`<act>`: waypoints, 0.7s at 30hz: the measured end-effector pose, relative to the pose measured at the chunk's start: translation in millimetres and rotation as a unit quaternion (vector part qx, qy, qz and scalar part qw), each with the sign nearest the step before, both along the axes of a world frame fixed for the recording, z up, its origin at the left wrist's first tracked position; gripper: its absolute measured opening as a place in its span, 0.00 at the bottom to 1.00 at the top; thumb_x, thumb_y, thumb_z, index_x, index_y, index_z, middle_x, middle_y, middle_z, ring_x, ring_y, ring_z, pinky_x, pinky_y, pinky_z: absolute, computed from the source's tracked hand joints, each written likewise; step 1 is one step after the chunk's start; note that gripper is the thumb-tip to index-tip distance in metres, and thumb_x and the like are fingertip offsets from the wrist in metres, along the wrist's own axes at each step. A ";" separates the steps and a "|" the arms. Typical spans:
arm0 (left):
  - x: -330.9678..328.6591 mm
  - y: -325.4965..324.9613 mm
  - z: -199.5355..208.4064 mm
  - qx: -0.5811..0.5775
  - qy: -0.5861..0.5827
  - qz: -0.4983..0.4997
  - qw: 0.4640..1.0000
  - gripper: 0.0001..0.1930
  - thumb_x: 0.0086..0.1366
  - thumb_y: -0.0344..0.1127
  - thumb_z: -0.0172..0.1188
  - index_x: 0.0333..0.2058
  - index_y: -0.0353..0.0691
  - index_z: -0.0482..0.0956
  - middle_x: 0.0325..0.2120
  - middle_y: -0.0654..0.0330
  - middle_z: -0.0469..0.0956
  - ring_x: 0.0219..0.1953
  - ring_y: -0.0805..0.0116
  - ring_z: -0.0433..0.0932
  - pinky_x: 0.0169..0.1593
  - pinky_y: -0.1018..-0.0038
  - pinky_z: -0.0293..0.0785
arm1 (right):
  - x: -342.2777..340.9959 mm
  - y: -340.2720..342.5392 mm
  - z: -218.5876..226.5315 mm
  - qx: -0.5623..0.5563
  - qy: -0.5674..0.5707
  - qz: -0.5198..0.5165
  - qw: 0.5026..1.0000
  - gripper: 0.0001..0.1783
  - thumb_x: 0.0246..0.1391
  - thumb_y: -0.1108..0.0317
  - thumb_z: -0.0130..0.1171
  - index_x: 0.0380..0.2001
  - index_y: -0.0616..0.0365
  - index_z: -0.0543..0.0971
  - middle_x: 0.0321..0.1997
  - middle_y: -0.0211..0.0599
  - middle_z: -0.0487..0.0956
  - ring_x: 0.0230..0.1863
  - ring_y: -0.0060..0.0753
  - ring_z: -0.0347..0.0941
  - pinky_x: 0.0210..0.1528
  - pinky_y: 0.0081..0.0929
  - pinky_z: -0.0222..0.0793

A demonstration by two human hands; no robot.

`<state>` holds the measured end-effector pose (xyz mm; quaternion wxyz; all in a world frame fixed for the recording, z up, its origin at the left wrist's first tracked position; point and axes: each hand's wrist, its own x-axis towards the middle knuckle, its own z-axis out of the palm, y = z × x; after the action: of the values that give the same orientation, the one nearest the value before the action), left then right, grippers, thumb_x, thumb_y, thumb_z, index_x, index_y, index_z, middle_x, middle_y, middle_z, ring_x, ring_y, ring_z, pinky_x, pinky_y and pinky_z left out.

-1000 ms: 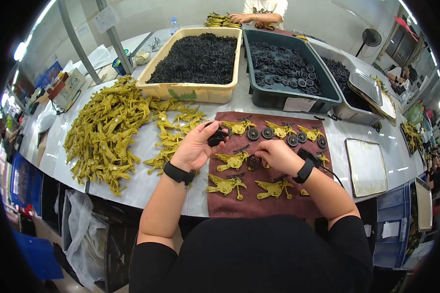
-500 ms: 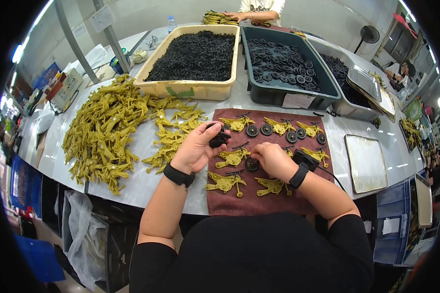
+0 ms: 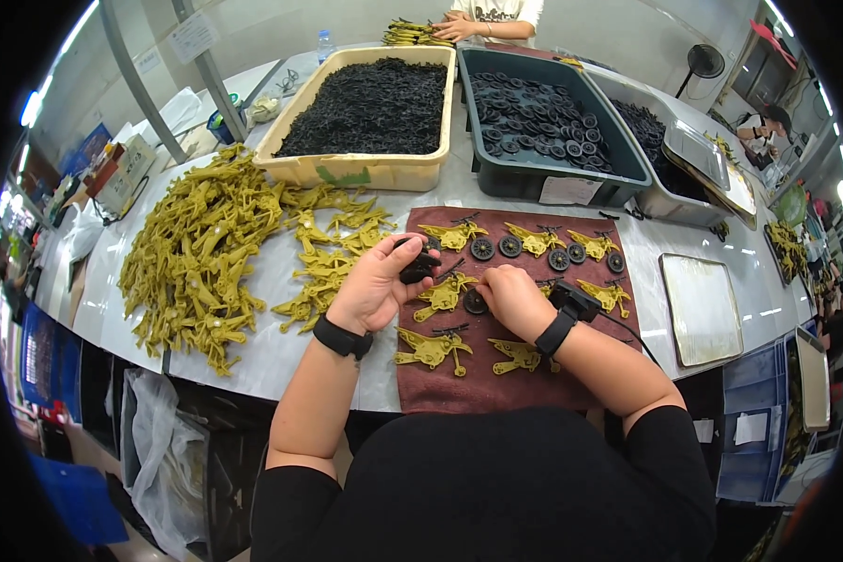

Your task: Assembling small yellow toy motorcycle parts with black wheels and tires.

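Observation:
My left hand (image 3: 377,281) is curled around several black wheels (image 3: 416,267) held in its fingers, palm up, over the left edge of the maroon cloth (image 3: 421,398). My right hand (image 3: 515,298) is closed, its fingertips pinching a black wheel (image 3: 475,302) beside a yellow motorcycle-shaped plastic body (image 3: 443,293). Rows of similar yellow bodies lie on the cloth: one (image 3: 431,347) in the near row, another (image 3: 515,355) partly under my right wrist. Black wheels (image 3: 559,259) and thin black parts (image 3: 451,328) lie beside some of them.
A pile of yellow bodies (image 3: 201,244) covers the table on the left. Behind the cloth stand a cream bin (image 3: 356,173) of small black parts and a dark green bin (image 3: 534,183) of wheels. A metal tray (image 3: 702,309) lies right; another person's hand (image 3: 454,28) works at the far side.
My right hand has shifted slightly left and away from me, and the wheel at its fingertips moved with it. The yellow body beside it and its thin black part have turned a little.

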<state>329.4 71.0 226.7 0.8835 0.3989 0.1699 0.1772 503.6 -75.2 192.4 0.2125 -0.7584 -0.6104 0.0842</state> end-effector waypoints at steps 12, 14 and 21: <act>1.9 -7.2 -5.6 0.015 0.036 0.025 0.999 0.12 0.66 0.39 0.52 0.44 0.40 0.71 0.38 0.60 0.76 0.37 0.71 0.76 0.38 0.75 0.75 | -33.3 22.1 51.7 0.231 0.149 0.102 0.956 0.10 0.47 0.74 0.61 0.35 0.61 0.74 0.33 0.44 0.74 0.36 0.45 0.72 0.38 0.33 0.69; -2.0 -3.6 -8.0 -0.004 0.011 0.018 1.000 0.12 0.67 0.40 0.52 0.43 0.40 0.71 0.38 0.61 0.76 0.37 0.71 0.76 0.38 0.75 0.76 | -35.7 26.5 48.6 0.279 0.136 0.109 0.944 0.10 0.48 0.74 0.61 0.35 0.61 0.75 0.31 0.40 0.75 0.32 0.38 0.73 0.35 0.29 0.69; -25.4 14.6 -4.4 -0.015 0.010 0.086 0.996 0.09 0.66 0.38 0.52 0.39 0.38 0.72 0.34 0.59 0.76 0.35 0.69 0.76 0.36 0.75 0.77 | -37.8 29.4 45.2 0.194 0.194 0.054 0.960 0.07 0.49 0.74 0.58 0.33 0.63 0.76 0.32 0.46 0.77 0.35 0.47 0.74 0.37 0.33 0.69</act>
<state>304.0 85.6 222.3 0.8693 0.3708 0.2149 0.2464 465.8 -45.8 237.6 0.4650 -0.6374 -0.6025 0.1209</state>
